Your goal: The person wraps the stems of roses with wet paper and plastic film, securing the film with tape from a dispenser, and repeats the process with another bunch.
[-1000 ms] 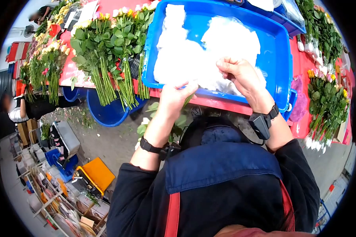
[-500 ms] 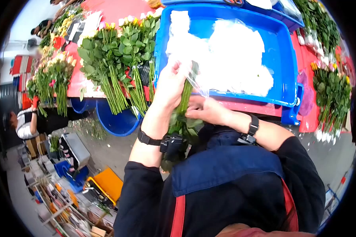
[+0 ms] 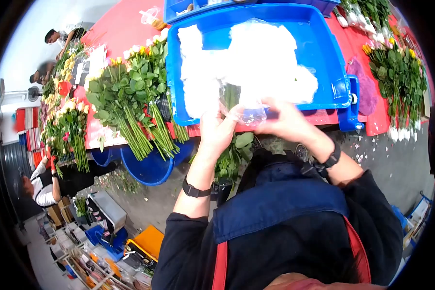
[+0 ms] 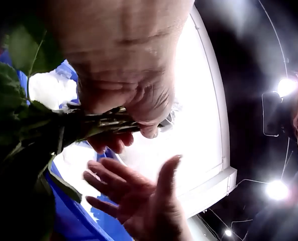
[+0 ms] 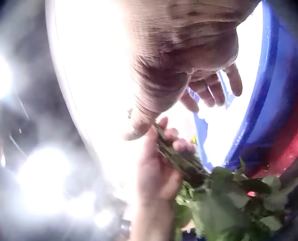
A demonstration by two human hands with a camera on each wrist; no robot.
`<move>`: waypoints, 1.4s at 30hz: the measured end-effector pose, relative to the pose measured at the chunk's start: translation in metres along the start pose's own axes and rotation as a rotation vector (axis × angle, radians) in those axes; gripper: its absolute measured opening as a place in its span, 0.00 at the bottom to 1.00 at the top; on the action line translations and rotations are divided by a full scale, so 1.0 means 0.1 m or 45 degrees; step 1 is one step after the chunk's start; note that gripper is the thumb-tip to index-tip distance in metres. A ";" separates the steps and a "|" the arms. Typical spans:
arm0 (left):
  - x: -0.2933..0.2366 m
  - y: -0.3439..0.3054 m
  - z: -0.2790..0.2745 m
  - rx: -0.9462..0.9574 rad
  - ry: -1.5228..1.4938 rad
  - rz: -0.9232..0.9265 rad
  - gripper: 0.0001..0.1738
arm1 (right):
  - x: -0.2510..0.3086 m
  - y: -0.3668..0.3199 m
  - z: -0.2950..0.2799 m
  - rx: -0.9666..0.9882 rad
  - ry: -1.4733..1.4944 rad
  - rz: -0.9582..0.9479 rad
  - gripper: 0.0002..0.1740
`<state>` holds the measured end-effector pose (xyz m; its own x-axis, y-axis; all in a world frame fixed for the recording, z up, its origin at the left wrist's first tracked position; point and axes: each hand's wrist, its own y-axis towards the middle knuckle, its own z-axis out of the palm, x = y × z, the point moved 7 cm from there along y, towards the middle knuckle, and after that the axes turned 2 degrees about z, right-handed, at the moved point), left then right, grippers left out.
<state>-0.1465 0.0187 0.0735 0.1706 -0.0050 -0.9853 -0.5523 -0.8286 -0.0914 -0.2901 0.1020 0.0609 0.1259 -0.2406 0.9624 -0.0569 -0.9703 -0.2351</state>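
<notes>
My left hand (image 3: 215,129) grips a bunch of green stems (image 3: 232,93), its thumb and fingers curled round them in the left wrist view. The cut ends point toward the tray, and the leaves (image 3: 228,163) hang down toward my body. A clear plastic bag (image 3: 252,116) surrounds the stem ends and sags to the right. Beside it is my right hand (image 3: 289,121), fingers spread and extended in both wrist views. Under the stem ends, white fluffy wads (image 3: 258,50) lie in a blue tray (image 3: 326,72). The blooms are hidden.
Leafy rose bunches (image 3: 128,92) lie left of the tray on the red table (image 3: 116,29). More bunches (image 3: 396,77) with white-wrapped ends lie at the right, past a purple cloth (image 3: 365,94). A blue tub (image 3: 147,166) stands below the table edge. Other people work at far left.
One second ago both hands were apart over the tray's near edge. The left hand raised the stems, plastic came over their ends, and the right hand moved in, then spread its fingers beside the plastic.
</notes>
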 end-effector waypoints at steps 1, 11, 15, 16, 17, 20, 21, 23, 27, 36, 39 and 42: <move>0.01 0.01 0.10 0.019 0.041 -0.010 0.14 | 0.03 -0.07 -0.20 -0.118 0.102 -0.044 0.37; 0.09 -0.26 1.49 0.342 -0.080 -0.520 0.24 | -0.18 -0.85 -0.57 -0.441 -0.943 -0.606 0.06; 0.08 -0.38 2.01 0.202 0.262 -0.209 0.17 | -0.67 -1.31 -0.82 -0.207 -0.741 -0.491 0.12; 0.04 -0.42 2.14 0.190 0.347 -0.144 0.17 | -0.61 -1.45 -0.95 -0.164 -0.665 -0.541 0.15; 0.08 -0.43 2.27 0.176 0.359 0.061 0.13 | -0.61 -1.63 -1.26 -0.119 -0.770 -0.410 0.16; 0.10 -0.57 2.67 0.318 0.595 -0.105 0.17 | -1.21 -1.99 -2.47 -0.824 -1.031 0.041 0.11; 0.25 -0.61 2.80 0.365 0.744 -0.079 0.20 | -1.25 -2.07 -2.72 -0.770 -1.161 0.278 0.11; 0.32 -0.72 3.17 0.514 0.956 -0.052 0.20 | -1.78 -1.93 -2.85 -0.473 -0.577 0.379 0.11; 0.56 -0.85 3.83 0.823 1.148 -0.112 0.19 | -1.39 -2.11 -2.80 -0.569 -0.340 -0.019 0.09; 0.06 -1.02 4.41 1.283 0.518 -0.612 0.13 | -1.85 -3.12 -2.55 -0.711 0.477 -0.040 0.16; -0.13 -1.08 4.38 1.054 0.569 -0.331 0.15 | -1.92 -2.84 -2.76 -0.503 0.227 -0.319 0.25; -0.24 -1.23 4.37 0.951 0.697 -0.103 0.13 | -1.18 -2.65 -2.80 -0.661 -0.813 -0.723 0.25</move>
<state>-0.4391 0.3654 0.0454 0.4877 -0.3837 -0.7841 -0.8717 -0.2632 -0.4134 -0.5670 0.3945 0.0481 0.7687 0.1388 0.6244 -0.2296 -0.8513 0.4719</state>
